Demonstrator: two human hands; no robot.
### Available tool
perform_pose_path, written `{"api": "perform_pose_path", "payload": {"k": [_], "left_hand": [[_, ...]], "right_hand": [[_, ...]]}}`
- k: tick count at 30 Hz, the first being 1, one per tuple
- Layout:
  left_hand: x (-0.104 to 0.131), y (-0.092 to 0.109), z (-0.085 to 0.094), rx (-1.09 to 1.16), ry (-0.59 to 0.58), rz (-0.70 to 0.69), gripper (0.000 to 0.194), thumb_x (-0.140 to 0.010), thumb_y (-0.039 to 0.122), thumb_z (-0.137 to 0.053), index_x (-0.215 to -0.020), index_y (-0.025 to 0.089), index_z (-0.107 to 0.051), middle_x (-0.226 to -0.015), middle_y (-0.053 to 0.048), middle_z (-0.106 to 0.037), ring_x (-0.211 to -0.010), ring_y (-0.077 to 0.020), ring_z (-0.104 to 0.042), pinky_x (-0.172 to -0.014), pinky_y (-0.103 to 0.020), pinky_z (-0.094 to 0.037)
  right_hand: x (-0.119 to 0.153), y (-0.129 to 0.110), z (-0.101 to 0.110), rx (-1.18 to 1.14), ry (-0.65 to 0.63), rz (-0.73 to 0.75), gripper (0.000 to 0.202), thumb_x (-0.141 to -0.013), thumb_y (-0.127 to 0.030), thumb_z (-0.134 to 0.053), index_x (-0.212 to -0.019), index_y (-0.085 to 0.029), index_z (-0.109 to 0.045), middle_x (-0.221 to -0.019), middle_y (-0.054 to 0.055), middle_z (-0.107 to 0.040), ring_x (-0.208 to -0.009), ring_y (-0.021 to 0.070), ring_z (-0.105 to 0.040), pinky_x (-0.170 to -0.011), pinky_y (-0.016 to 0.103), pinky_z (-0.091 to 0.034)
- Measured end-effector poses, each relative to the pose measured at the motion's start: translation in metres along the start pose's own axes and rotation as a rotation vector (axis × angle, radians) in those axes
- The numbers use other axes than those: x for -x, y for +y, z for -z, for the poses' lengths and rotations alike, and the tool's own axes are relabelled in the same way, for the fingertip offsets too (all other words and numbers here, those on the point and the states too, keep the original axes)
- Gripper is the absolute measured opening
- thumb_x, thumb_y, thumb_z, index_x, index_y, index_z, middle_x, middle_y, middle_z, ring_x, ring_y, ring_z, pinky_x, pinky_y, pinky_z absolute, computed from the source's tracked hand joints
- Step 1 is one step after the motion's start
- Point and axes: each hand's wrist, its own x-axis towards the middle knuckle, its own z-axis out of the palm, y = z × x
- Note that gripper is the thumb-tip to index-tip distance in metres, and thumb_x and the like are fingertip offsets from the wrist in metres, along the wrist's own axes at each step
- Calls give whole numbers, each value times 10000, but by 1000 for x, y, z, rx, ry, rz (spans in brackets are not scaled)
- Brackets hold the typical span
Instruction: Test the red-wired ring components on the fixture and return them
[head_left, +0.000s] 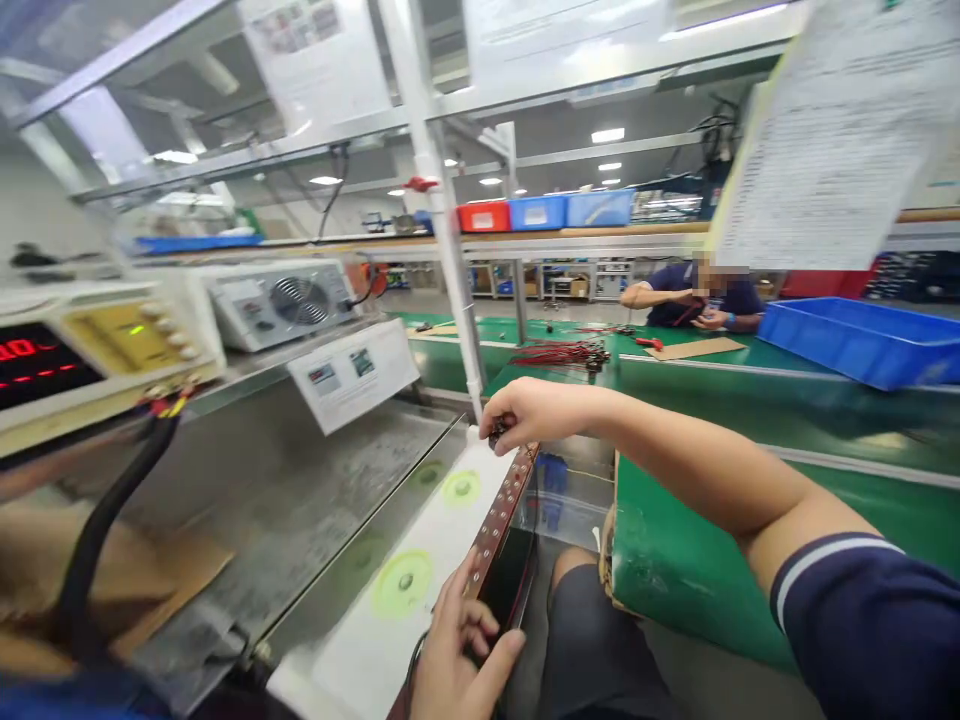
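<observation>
My right hand (pixel 536 412) reaches over the far end of a long white panel (pixel 360 648), its fingers pinched on a small dark metal part (pixel 498 430) whose kind I cannot make out. The panel bears two yellow-green rings, each around a grey knob (pixel 406 581). Along its right side runs a reddish-brown strip (pixel 496 522) with rows of small shiny round spots. Near the closer end of that strip is my left hand (pixel 461 650), with the index finger stretched along it, the other fingers loosely bent and the thumb apart. Nothing shows between those fingers.
Instruments with a red display (pixel 34 350) and a fan (pixel 298 300) stand on the left shelf. A thick black cable (pixel 112 530) hangs there. Red wires (pixel 559 355) lie on the green bench, near a blue bin (pixel 862 340). A person (pixel 694 295) sits opposite. A white post (pixel 454 250) rises ahead.
</observation>
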Motion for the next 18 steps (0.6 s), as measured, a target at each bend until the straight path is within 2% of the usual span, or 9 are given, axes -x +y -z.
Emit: {"api": "perform_pose_path", "payload": {"k": [1, 2, 4, 6, 9, 12, 15, 18], "left_hand": [[3, 5, -10, 65, -29, 35, 797, -661, 390, -862, -1363, 234, -519, -976, -72, -695, -662, -153, -573, -620, -267, -488], [6, 8, -17, 129, -86, 91, 695, -672, 391, -855, -1283, 217, -573, -1040, -94, -696, -637, -133, -558, -589, -257, -470], [16, 7, -24, 228, -197, 203, 406, -780, 458, -760, -1026, 155, -647, -876, -98, -708, -532, -91, -492, -501, -222, -394], [30, 0, -21, 320, -228, 308, 375, -850, 519, -666, -886, 151, -609, -703, -53, -664, -442, -61, -425, -420, -187, -297], [50, -12, -1, 508, -202, 453, 418, -858, 572, -629, -990, 182, -558, -708, -26, -648, -423, -86, -485, -347, -168, -271], [61, -16, 29, 656, -180, 546, 412, -878, 542, -607, -1054, 173, -554, -696, -32, -639, -450, -123, -551, -328, -174, -312], [62, -18, 53, 717, -68, 562, 352, -841, 457, -689, -981, 148, -597, -645, -5, -587, -446, -101, -522, -330, -159, -280], [58, -21, 66, 778, -5, 542, 377, -790, 420, -766, -965, 109, -644, -646, -7, -558, -521, -95, -529, -399, -161, -336]], "right_hand": [[-11, -10, -14, -45, -50, 54, 270, -786, -241, -738, -1043, -159, -760, -854, -7, -695, -755, 107, -596, -715, 200, -440], [-24, -17, -31, -77, -87, 93, 279, -789, -249, -740, -1050, -153, -758, -842, -8, -692, -738, 101, -590, -700, 198, -435], [-53, -19, -71, -91, -124, 121, 277, -796, -227, -729, -1057, -139, -755, -861, 6, -703, -745, 103, -598, -704, 202, -435], [-80, -13, -117, -44, -138, 82, 267, -799, -175, -701, -1057, -132, -755, -923, 33, -725, -799, 124, -627, -736, 208, -446], [-112, -4, -187, 67, -206, -41, 301, -807, -129, -654, -1093, -143, -747, -1051, 64, -741, -925, 163, -662, -780, 204, -461], [-131, -3, -243, 124, -280, -106, 311, -799, -97, -632, -1090, -126, -737, -1091, 104, -739, -980, 199, -673, -782, 212, -473], [-140, -9, -281, 146, -320, -114, 278, -770, -45, -618, -1021, -82, -733, -1063, 162, -735, -983, 241, -680, -787, 247, -491], [-145, -16, -303, 174, -362, -126, 281, -755, -26, -617, -1016, -56, -718, -1090, 207, -714, -991, 275, -687, -788, 281, -516]]}}
